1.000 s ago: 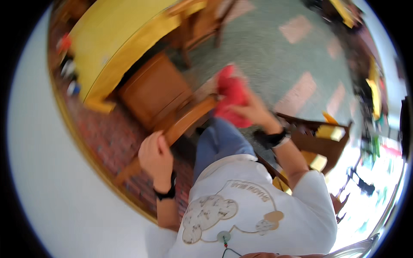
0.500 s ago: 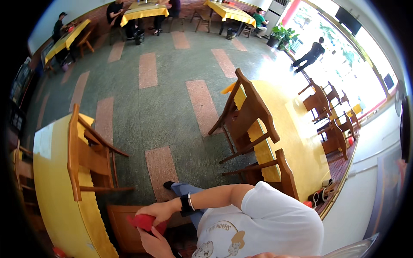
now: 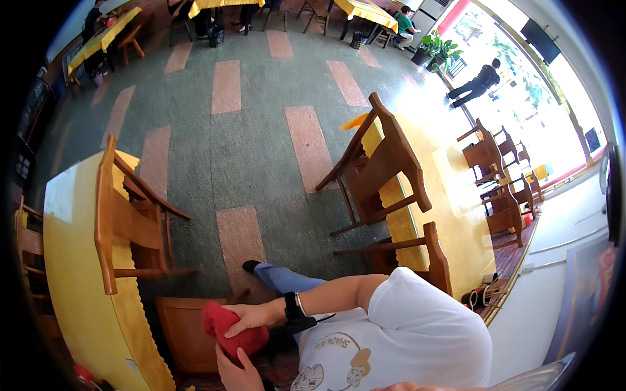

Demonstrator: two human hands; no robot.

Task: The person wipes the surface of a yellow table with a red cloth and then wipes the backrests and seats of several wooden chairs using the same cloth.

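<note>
A red, soft-looking bundle of cloth is between my hands, over the seat of a wooden chair at the lower left. My right hand grips it from above, thumb and fingers pressed on the fabric; its wrist wears a black band. Below, my left hand holds the underside with fingers and thumb curled against the cloth. Part of the left hand's fingers is hidden behind the bundle.
A table with a yellow cloth and a wooden chair stand at my left. Another yellow table with chairs is on the right. Several people sit at far tables; one person stands by the bright doorway.
The red cloth bundle looks larger and more spread out, with a part sticking up on the left. My hands have shifted slightly, and the whole view has tilted a little downward.
</note>
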